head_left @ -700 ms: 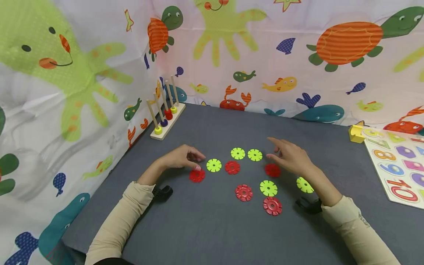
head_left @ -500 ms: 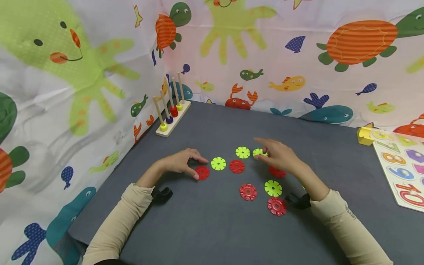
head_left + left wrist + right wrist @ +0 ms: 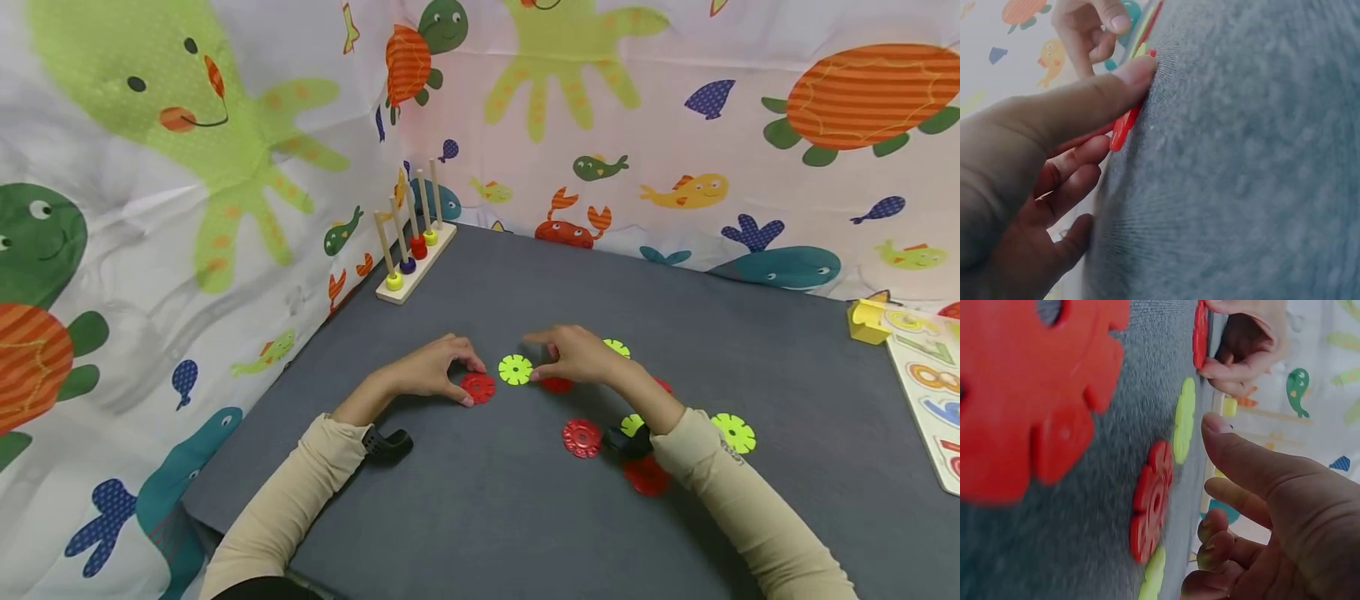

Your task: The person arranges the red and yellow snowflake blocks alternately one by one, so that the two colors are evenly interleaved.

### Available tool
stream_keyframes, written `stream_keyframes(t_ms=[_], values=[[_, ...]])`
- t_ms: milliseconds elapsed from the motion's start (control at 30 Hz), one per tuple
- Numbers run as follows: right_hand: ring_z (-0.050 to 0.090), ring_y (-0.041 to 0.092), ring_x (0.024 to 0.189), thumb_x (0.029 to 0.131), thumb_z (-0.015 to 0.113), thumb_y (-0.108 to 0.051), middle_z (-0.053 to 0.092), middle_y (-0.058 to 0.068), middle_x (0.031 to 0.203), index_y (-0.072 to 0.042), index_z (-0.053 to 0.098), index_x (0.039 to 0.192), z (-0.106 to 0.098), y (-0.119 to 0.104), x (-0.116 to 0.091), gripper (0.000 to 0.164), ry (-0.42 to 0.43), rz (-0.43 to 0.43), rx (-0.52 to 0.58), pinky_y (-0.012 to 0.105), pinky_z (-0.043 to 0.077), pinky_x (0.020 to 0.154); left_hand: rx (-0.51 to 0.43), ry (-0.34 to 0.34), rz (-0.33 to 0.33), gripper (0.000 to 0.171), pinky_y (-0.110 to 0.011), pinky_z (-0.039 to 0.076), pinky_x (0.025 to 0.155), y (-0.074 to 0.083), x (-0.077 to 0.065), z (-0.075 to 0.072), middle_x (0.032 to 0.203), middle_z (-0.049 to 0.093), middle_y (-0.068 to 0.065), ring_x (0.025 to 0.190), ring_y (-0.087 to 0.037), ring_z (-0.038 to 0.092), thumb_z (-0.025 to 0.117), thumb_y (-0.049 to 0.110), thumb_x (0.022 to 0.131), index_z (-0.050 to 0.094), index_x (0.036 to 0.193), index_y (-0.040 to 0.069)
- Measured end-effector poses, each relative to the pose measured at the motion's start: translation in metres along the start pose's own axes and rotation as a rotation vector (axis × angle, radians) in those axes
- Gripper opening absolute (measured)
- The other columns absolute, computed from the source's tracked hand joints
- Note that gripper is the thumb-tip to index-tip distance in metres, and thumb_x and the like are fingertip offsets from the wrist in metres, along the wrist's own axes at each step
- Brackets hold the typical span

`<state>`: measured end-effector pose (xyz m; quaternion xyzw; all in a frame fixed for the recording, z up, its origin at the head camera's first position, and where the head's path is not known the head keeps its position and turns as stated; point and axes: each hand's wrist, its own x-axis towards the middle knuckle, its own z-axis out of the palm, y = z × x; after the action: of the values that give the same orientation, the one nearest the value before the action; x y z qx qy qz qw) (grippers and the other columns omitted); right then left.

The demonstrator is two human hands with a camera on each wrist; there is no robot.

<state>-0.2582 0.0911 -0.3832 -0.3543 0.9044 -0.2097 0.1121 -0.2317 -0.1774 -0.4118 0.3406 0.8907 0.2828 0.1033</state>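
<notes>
My left hand (image 3: pixel 431 367) holds a red notched disc (image 3: pixel 480 387) by its edges on the grey table, thumb on the near side and fingers on the far side. In the right wrist view that disc (image 3: pixel 1200 334) sits between thumb and finger. My right hand (image 3: pixel 581 357) hovers with thumb and index finger apart, its thumb near a yellow-green notched disc (image 3: pixel 515 369); it holds nothing. Under this hand another red disc (image 3: pixel 557 385) is partly covered. In the left wrist view my left thumb (image 3: pixel 1104 94) presses the red disc's edge (image 3: pixel 1124 128).
More discs lie nearer and to the right: a red one (image 3: pixel 582 438), a yellow-green one (image 3: pixel 735 432), and others partly under the right arm. A wooden peg stand (image 3: pixel 416 267) with rings is at the back left. A number board (image 3: pixel 930 367) and yellow block (image 3: pixel 868 322) are at right.
My right hand has moved left across the discs toward the yellow-green one beside the left hand. My left fingers have closed around the red disc. The head view has turned left.
</notes>
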Motion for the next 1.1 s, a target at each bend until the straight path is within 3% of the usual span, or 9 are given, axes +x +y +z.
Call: stream_keyframes(t_ms=[233, 333, 433, 633, 733, 867, 1100], values=[[0.034, 0.010, 0.047, 0.073, 0.076, -0.036, 0.038, -0.005, 0.051, -0.014, 0.058, 0.127, 0.004, -0.002, 0.007, 0.061, -0.024, 0.023, -0.011, 0.023, 0.026, 0.045, 0.149, 0.040, -0.002, 0.039, -0.028, 0.040, 0.079, 0.011, 0.009, 0.000, 0.094, 0.055, 0.003, 0.091, -0.012, 0.045, 0.078, 0.036, 0.068, 0.065, 0.097, 0.015], [0.033, 0.008, 0.044, 0.073, 0.076, -0.034, 0.035, -0.006, 0.049, -0.014, 0.059, 0.125, 0.006, -0.002, 0.008, 0.058, -0.027, 0.015, -0.006, 0.023, 0.027, 0.044, 0.168, 0.112, -0.012, 0.039, -0.028, 0.039, 0.077, 0.009, 0.014, -0.001, 0.092, 0.056, 0.003, 0.089, -0.012, 0.045, 0.076, 0.038, 0.067, 0.064, 0.096, 0.015], [0.033, 0.008, 0.044, 0.074, 0.076, -0.031, 0.035, -0.006, 0.049, -0.011, 0.061, 0.123, 0.007, -0.001, 0.008, 0.054, -0.025, -0.003, 0.002, 0.022, 0.028, 0.044, 0.134, 0.199, -0.083, 0.039, -0.032, 0.039, 0.083, 0.004, 0.026, -0.010, 0.093, 0.057, 0.001, 0.090, -0.015, 0.046, 0.075, 0.038, 0.068, 0.064, 0.096, 0.013], [0.038, 0.010, 0.048, 0.075, 0.076, -0.030, 0.041, -0.003, 0.054, -0.012, 0.062, 0.121, 0.009, -0.001, 0.007, 0.052, -0.022, 0.011, -0.002, 0.023, 0.030, 0.047, 0.062, 0.382, -0.276, 0.044, -0.039, 0.040, 0.089, -0.013, 0.067, -0.035, 0.100, 0.059, -0.009, 0.096, -0.023, 0.049, 0.071, 0.039, 0.071, 0.063, 0.100, 0.005], [0.037, 0.010, 0.047, 0.075, 0.075, -0.031, 0.042, -0.003, 0.053, -0.013, 0.062, 0.121, 0.012, -0.003, 0.006, 0.051, -0.037, 0.011, 0.004, 0.023, 0.030, 0.046, 0.057, 0.403, -0.354, 0.046, -0.036, 0.043, 0.081, -0.025, 0.086, -0.036, 0.100, 0.059, -0.010, 0.093, -0.023, 0.050, 0.068, 0.040, 0.073, 0.063, 0.101, 0.004], [0.033, 0.009, 0.042, 0.075, 0.075, -0.030, 0.037, -0.004, 0.048, -0.014, 0.063, 0.120, 0.015, -0.005, 0.006, 0.049, -0.037, -0.004, 0.013, 0.021, 0.027, 0.044, 0.049, 0.439, -0.421, 0.047, -0.036, 0.043, 0.082, -0.040, 0.104, -0.037, 0.102, 0.060, -0.013, 0.092, -0.025, 0.053, 0.067, 0.038, 0.075, 0.062, 0.103, 0.001], [0.034, 0.008, 0.041, 0.076, 0.074, -0.032, 0.037, -0.006, 0.046, -0.015, 0.063, 0.121, 0.014, -0.008, 0.007, 0.049, -0.040, -0.007, -0.001, 0.021, 0.026, 0.042, 0.073, 0.500, -0.531, 0.046, -0.039, 0.042, 0.085, -0.057, 0.117, -0.042, 0.103, 0.061, -0.015, 0.094, -0.029, 0.053, 0.068, 0.034, 0.073, 0.062, 0.104, -0.001]])
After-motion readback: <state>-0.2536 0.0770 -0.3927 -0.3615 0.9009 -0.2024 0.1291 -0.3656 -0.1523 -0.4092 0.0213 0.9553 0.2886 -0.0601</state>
